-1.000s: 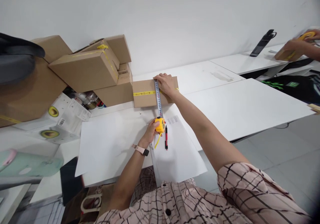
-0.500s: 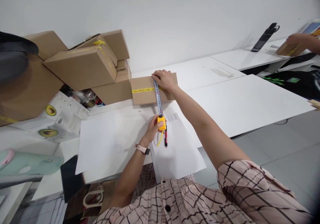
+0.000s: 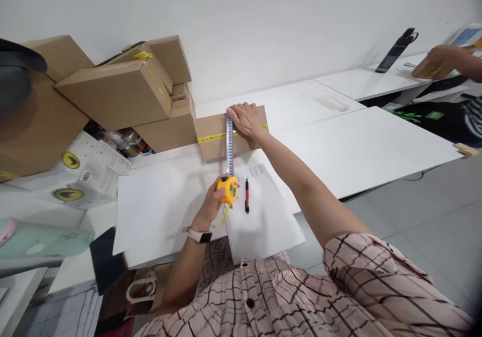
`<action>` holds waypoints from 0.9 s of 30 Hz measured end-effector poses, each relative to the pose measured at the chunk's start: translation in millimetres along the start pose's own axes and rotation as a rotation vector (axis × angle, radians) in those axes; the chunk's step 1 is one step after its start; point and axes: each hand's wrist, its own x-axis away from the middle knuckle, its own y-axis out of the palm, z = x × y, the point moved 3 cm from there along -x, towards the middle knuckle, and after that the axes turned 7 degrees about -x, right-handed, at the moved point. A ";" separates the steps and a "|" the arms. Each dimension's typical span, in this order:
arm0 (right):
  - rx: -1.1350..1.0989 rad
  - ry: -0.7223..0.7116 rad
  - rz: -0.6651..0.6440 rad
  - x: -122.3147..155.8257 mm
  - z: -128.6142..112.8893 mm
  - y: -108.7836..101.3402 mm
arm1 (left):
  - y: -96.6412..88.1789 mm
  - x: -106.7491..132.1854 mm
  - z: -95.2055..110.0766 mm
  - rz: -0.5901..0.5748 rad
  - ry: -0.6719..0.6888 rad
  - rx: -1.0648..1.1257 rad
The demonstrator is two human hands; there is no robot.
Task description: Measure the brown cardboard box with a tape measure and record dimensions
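My left hand [image 3: 210, 205] is closed around the yellow case of a tape measure [image 3: 228, 191], in front of the box. From the case the metal blade [image 3: 230, 148] runs straight out across a small cardboard box [image 3: 211, 151] sealed with yellow tape. At the box's far edge, my right hand [image 3: 246, 119] pinches the blade's end, its fingers bent over the edge and the exact grip partly hidden. A red and black pen [image 3: 247, 196] lies on white sheets of paper [image 3: 263, 226] just right of the tape measure case.
Several larger cardboard boxes [image 3: 113, 93] are piled at the left, above white boxes with avocado pictures [image 3: 85, 176]. A mint bottle [image 3: 48, 239] lies at lower left. At far right stand a dark bottle [image 3: 395, 50] and another person's hand [image 3: 448, 55] on a small box.
My left hand has shifted left with the tape measure case, turning it so its side shows. The blade now slants less, and the pen lies uncovered. My right hand stays at the box's far edge.
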 end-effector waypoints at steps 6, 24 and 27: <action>-0.041 -0.006 0.068 64.6 -7.5 10.5 | -34.2 78.4 15.8 0.099 0.091 -0.017; -1.051 0.602 0.271 239.9 -65.8 -46.3 | 23.8 108.9 -12.8 -0.171 -0.217 -0.815; -0.966 0.582 0.183 264.0 -94.0 -39.4 | 22.6 104.4 -12.3 -0.048 -0.146 -0.842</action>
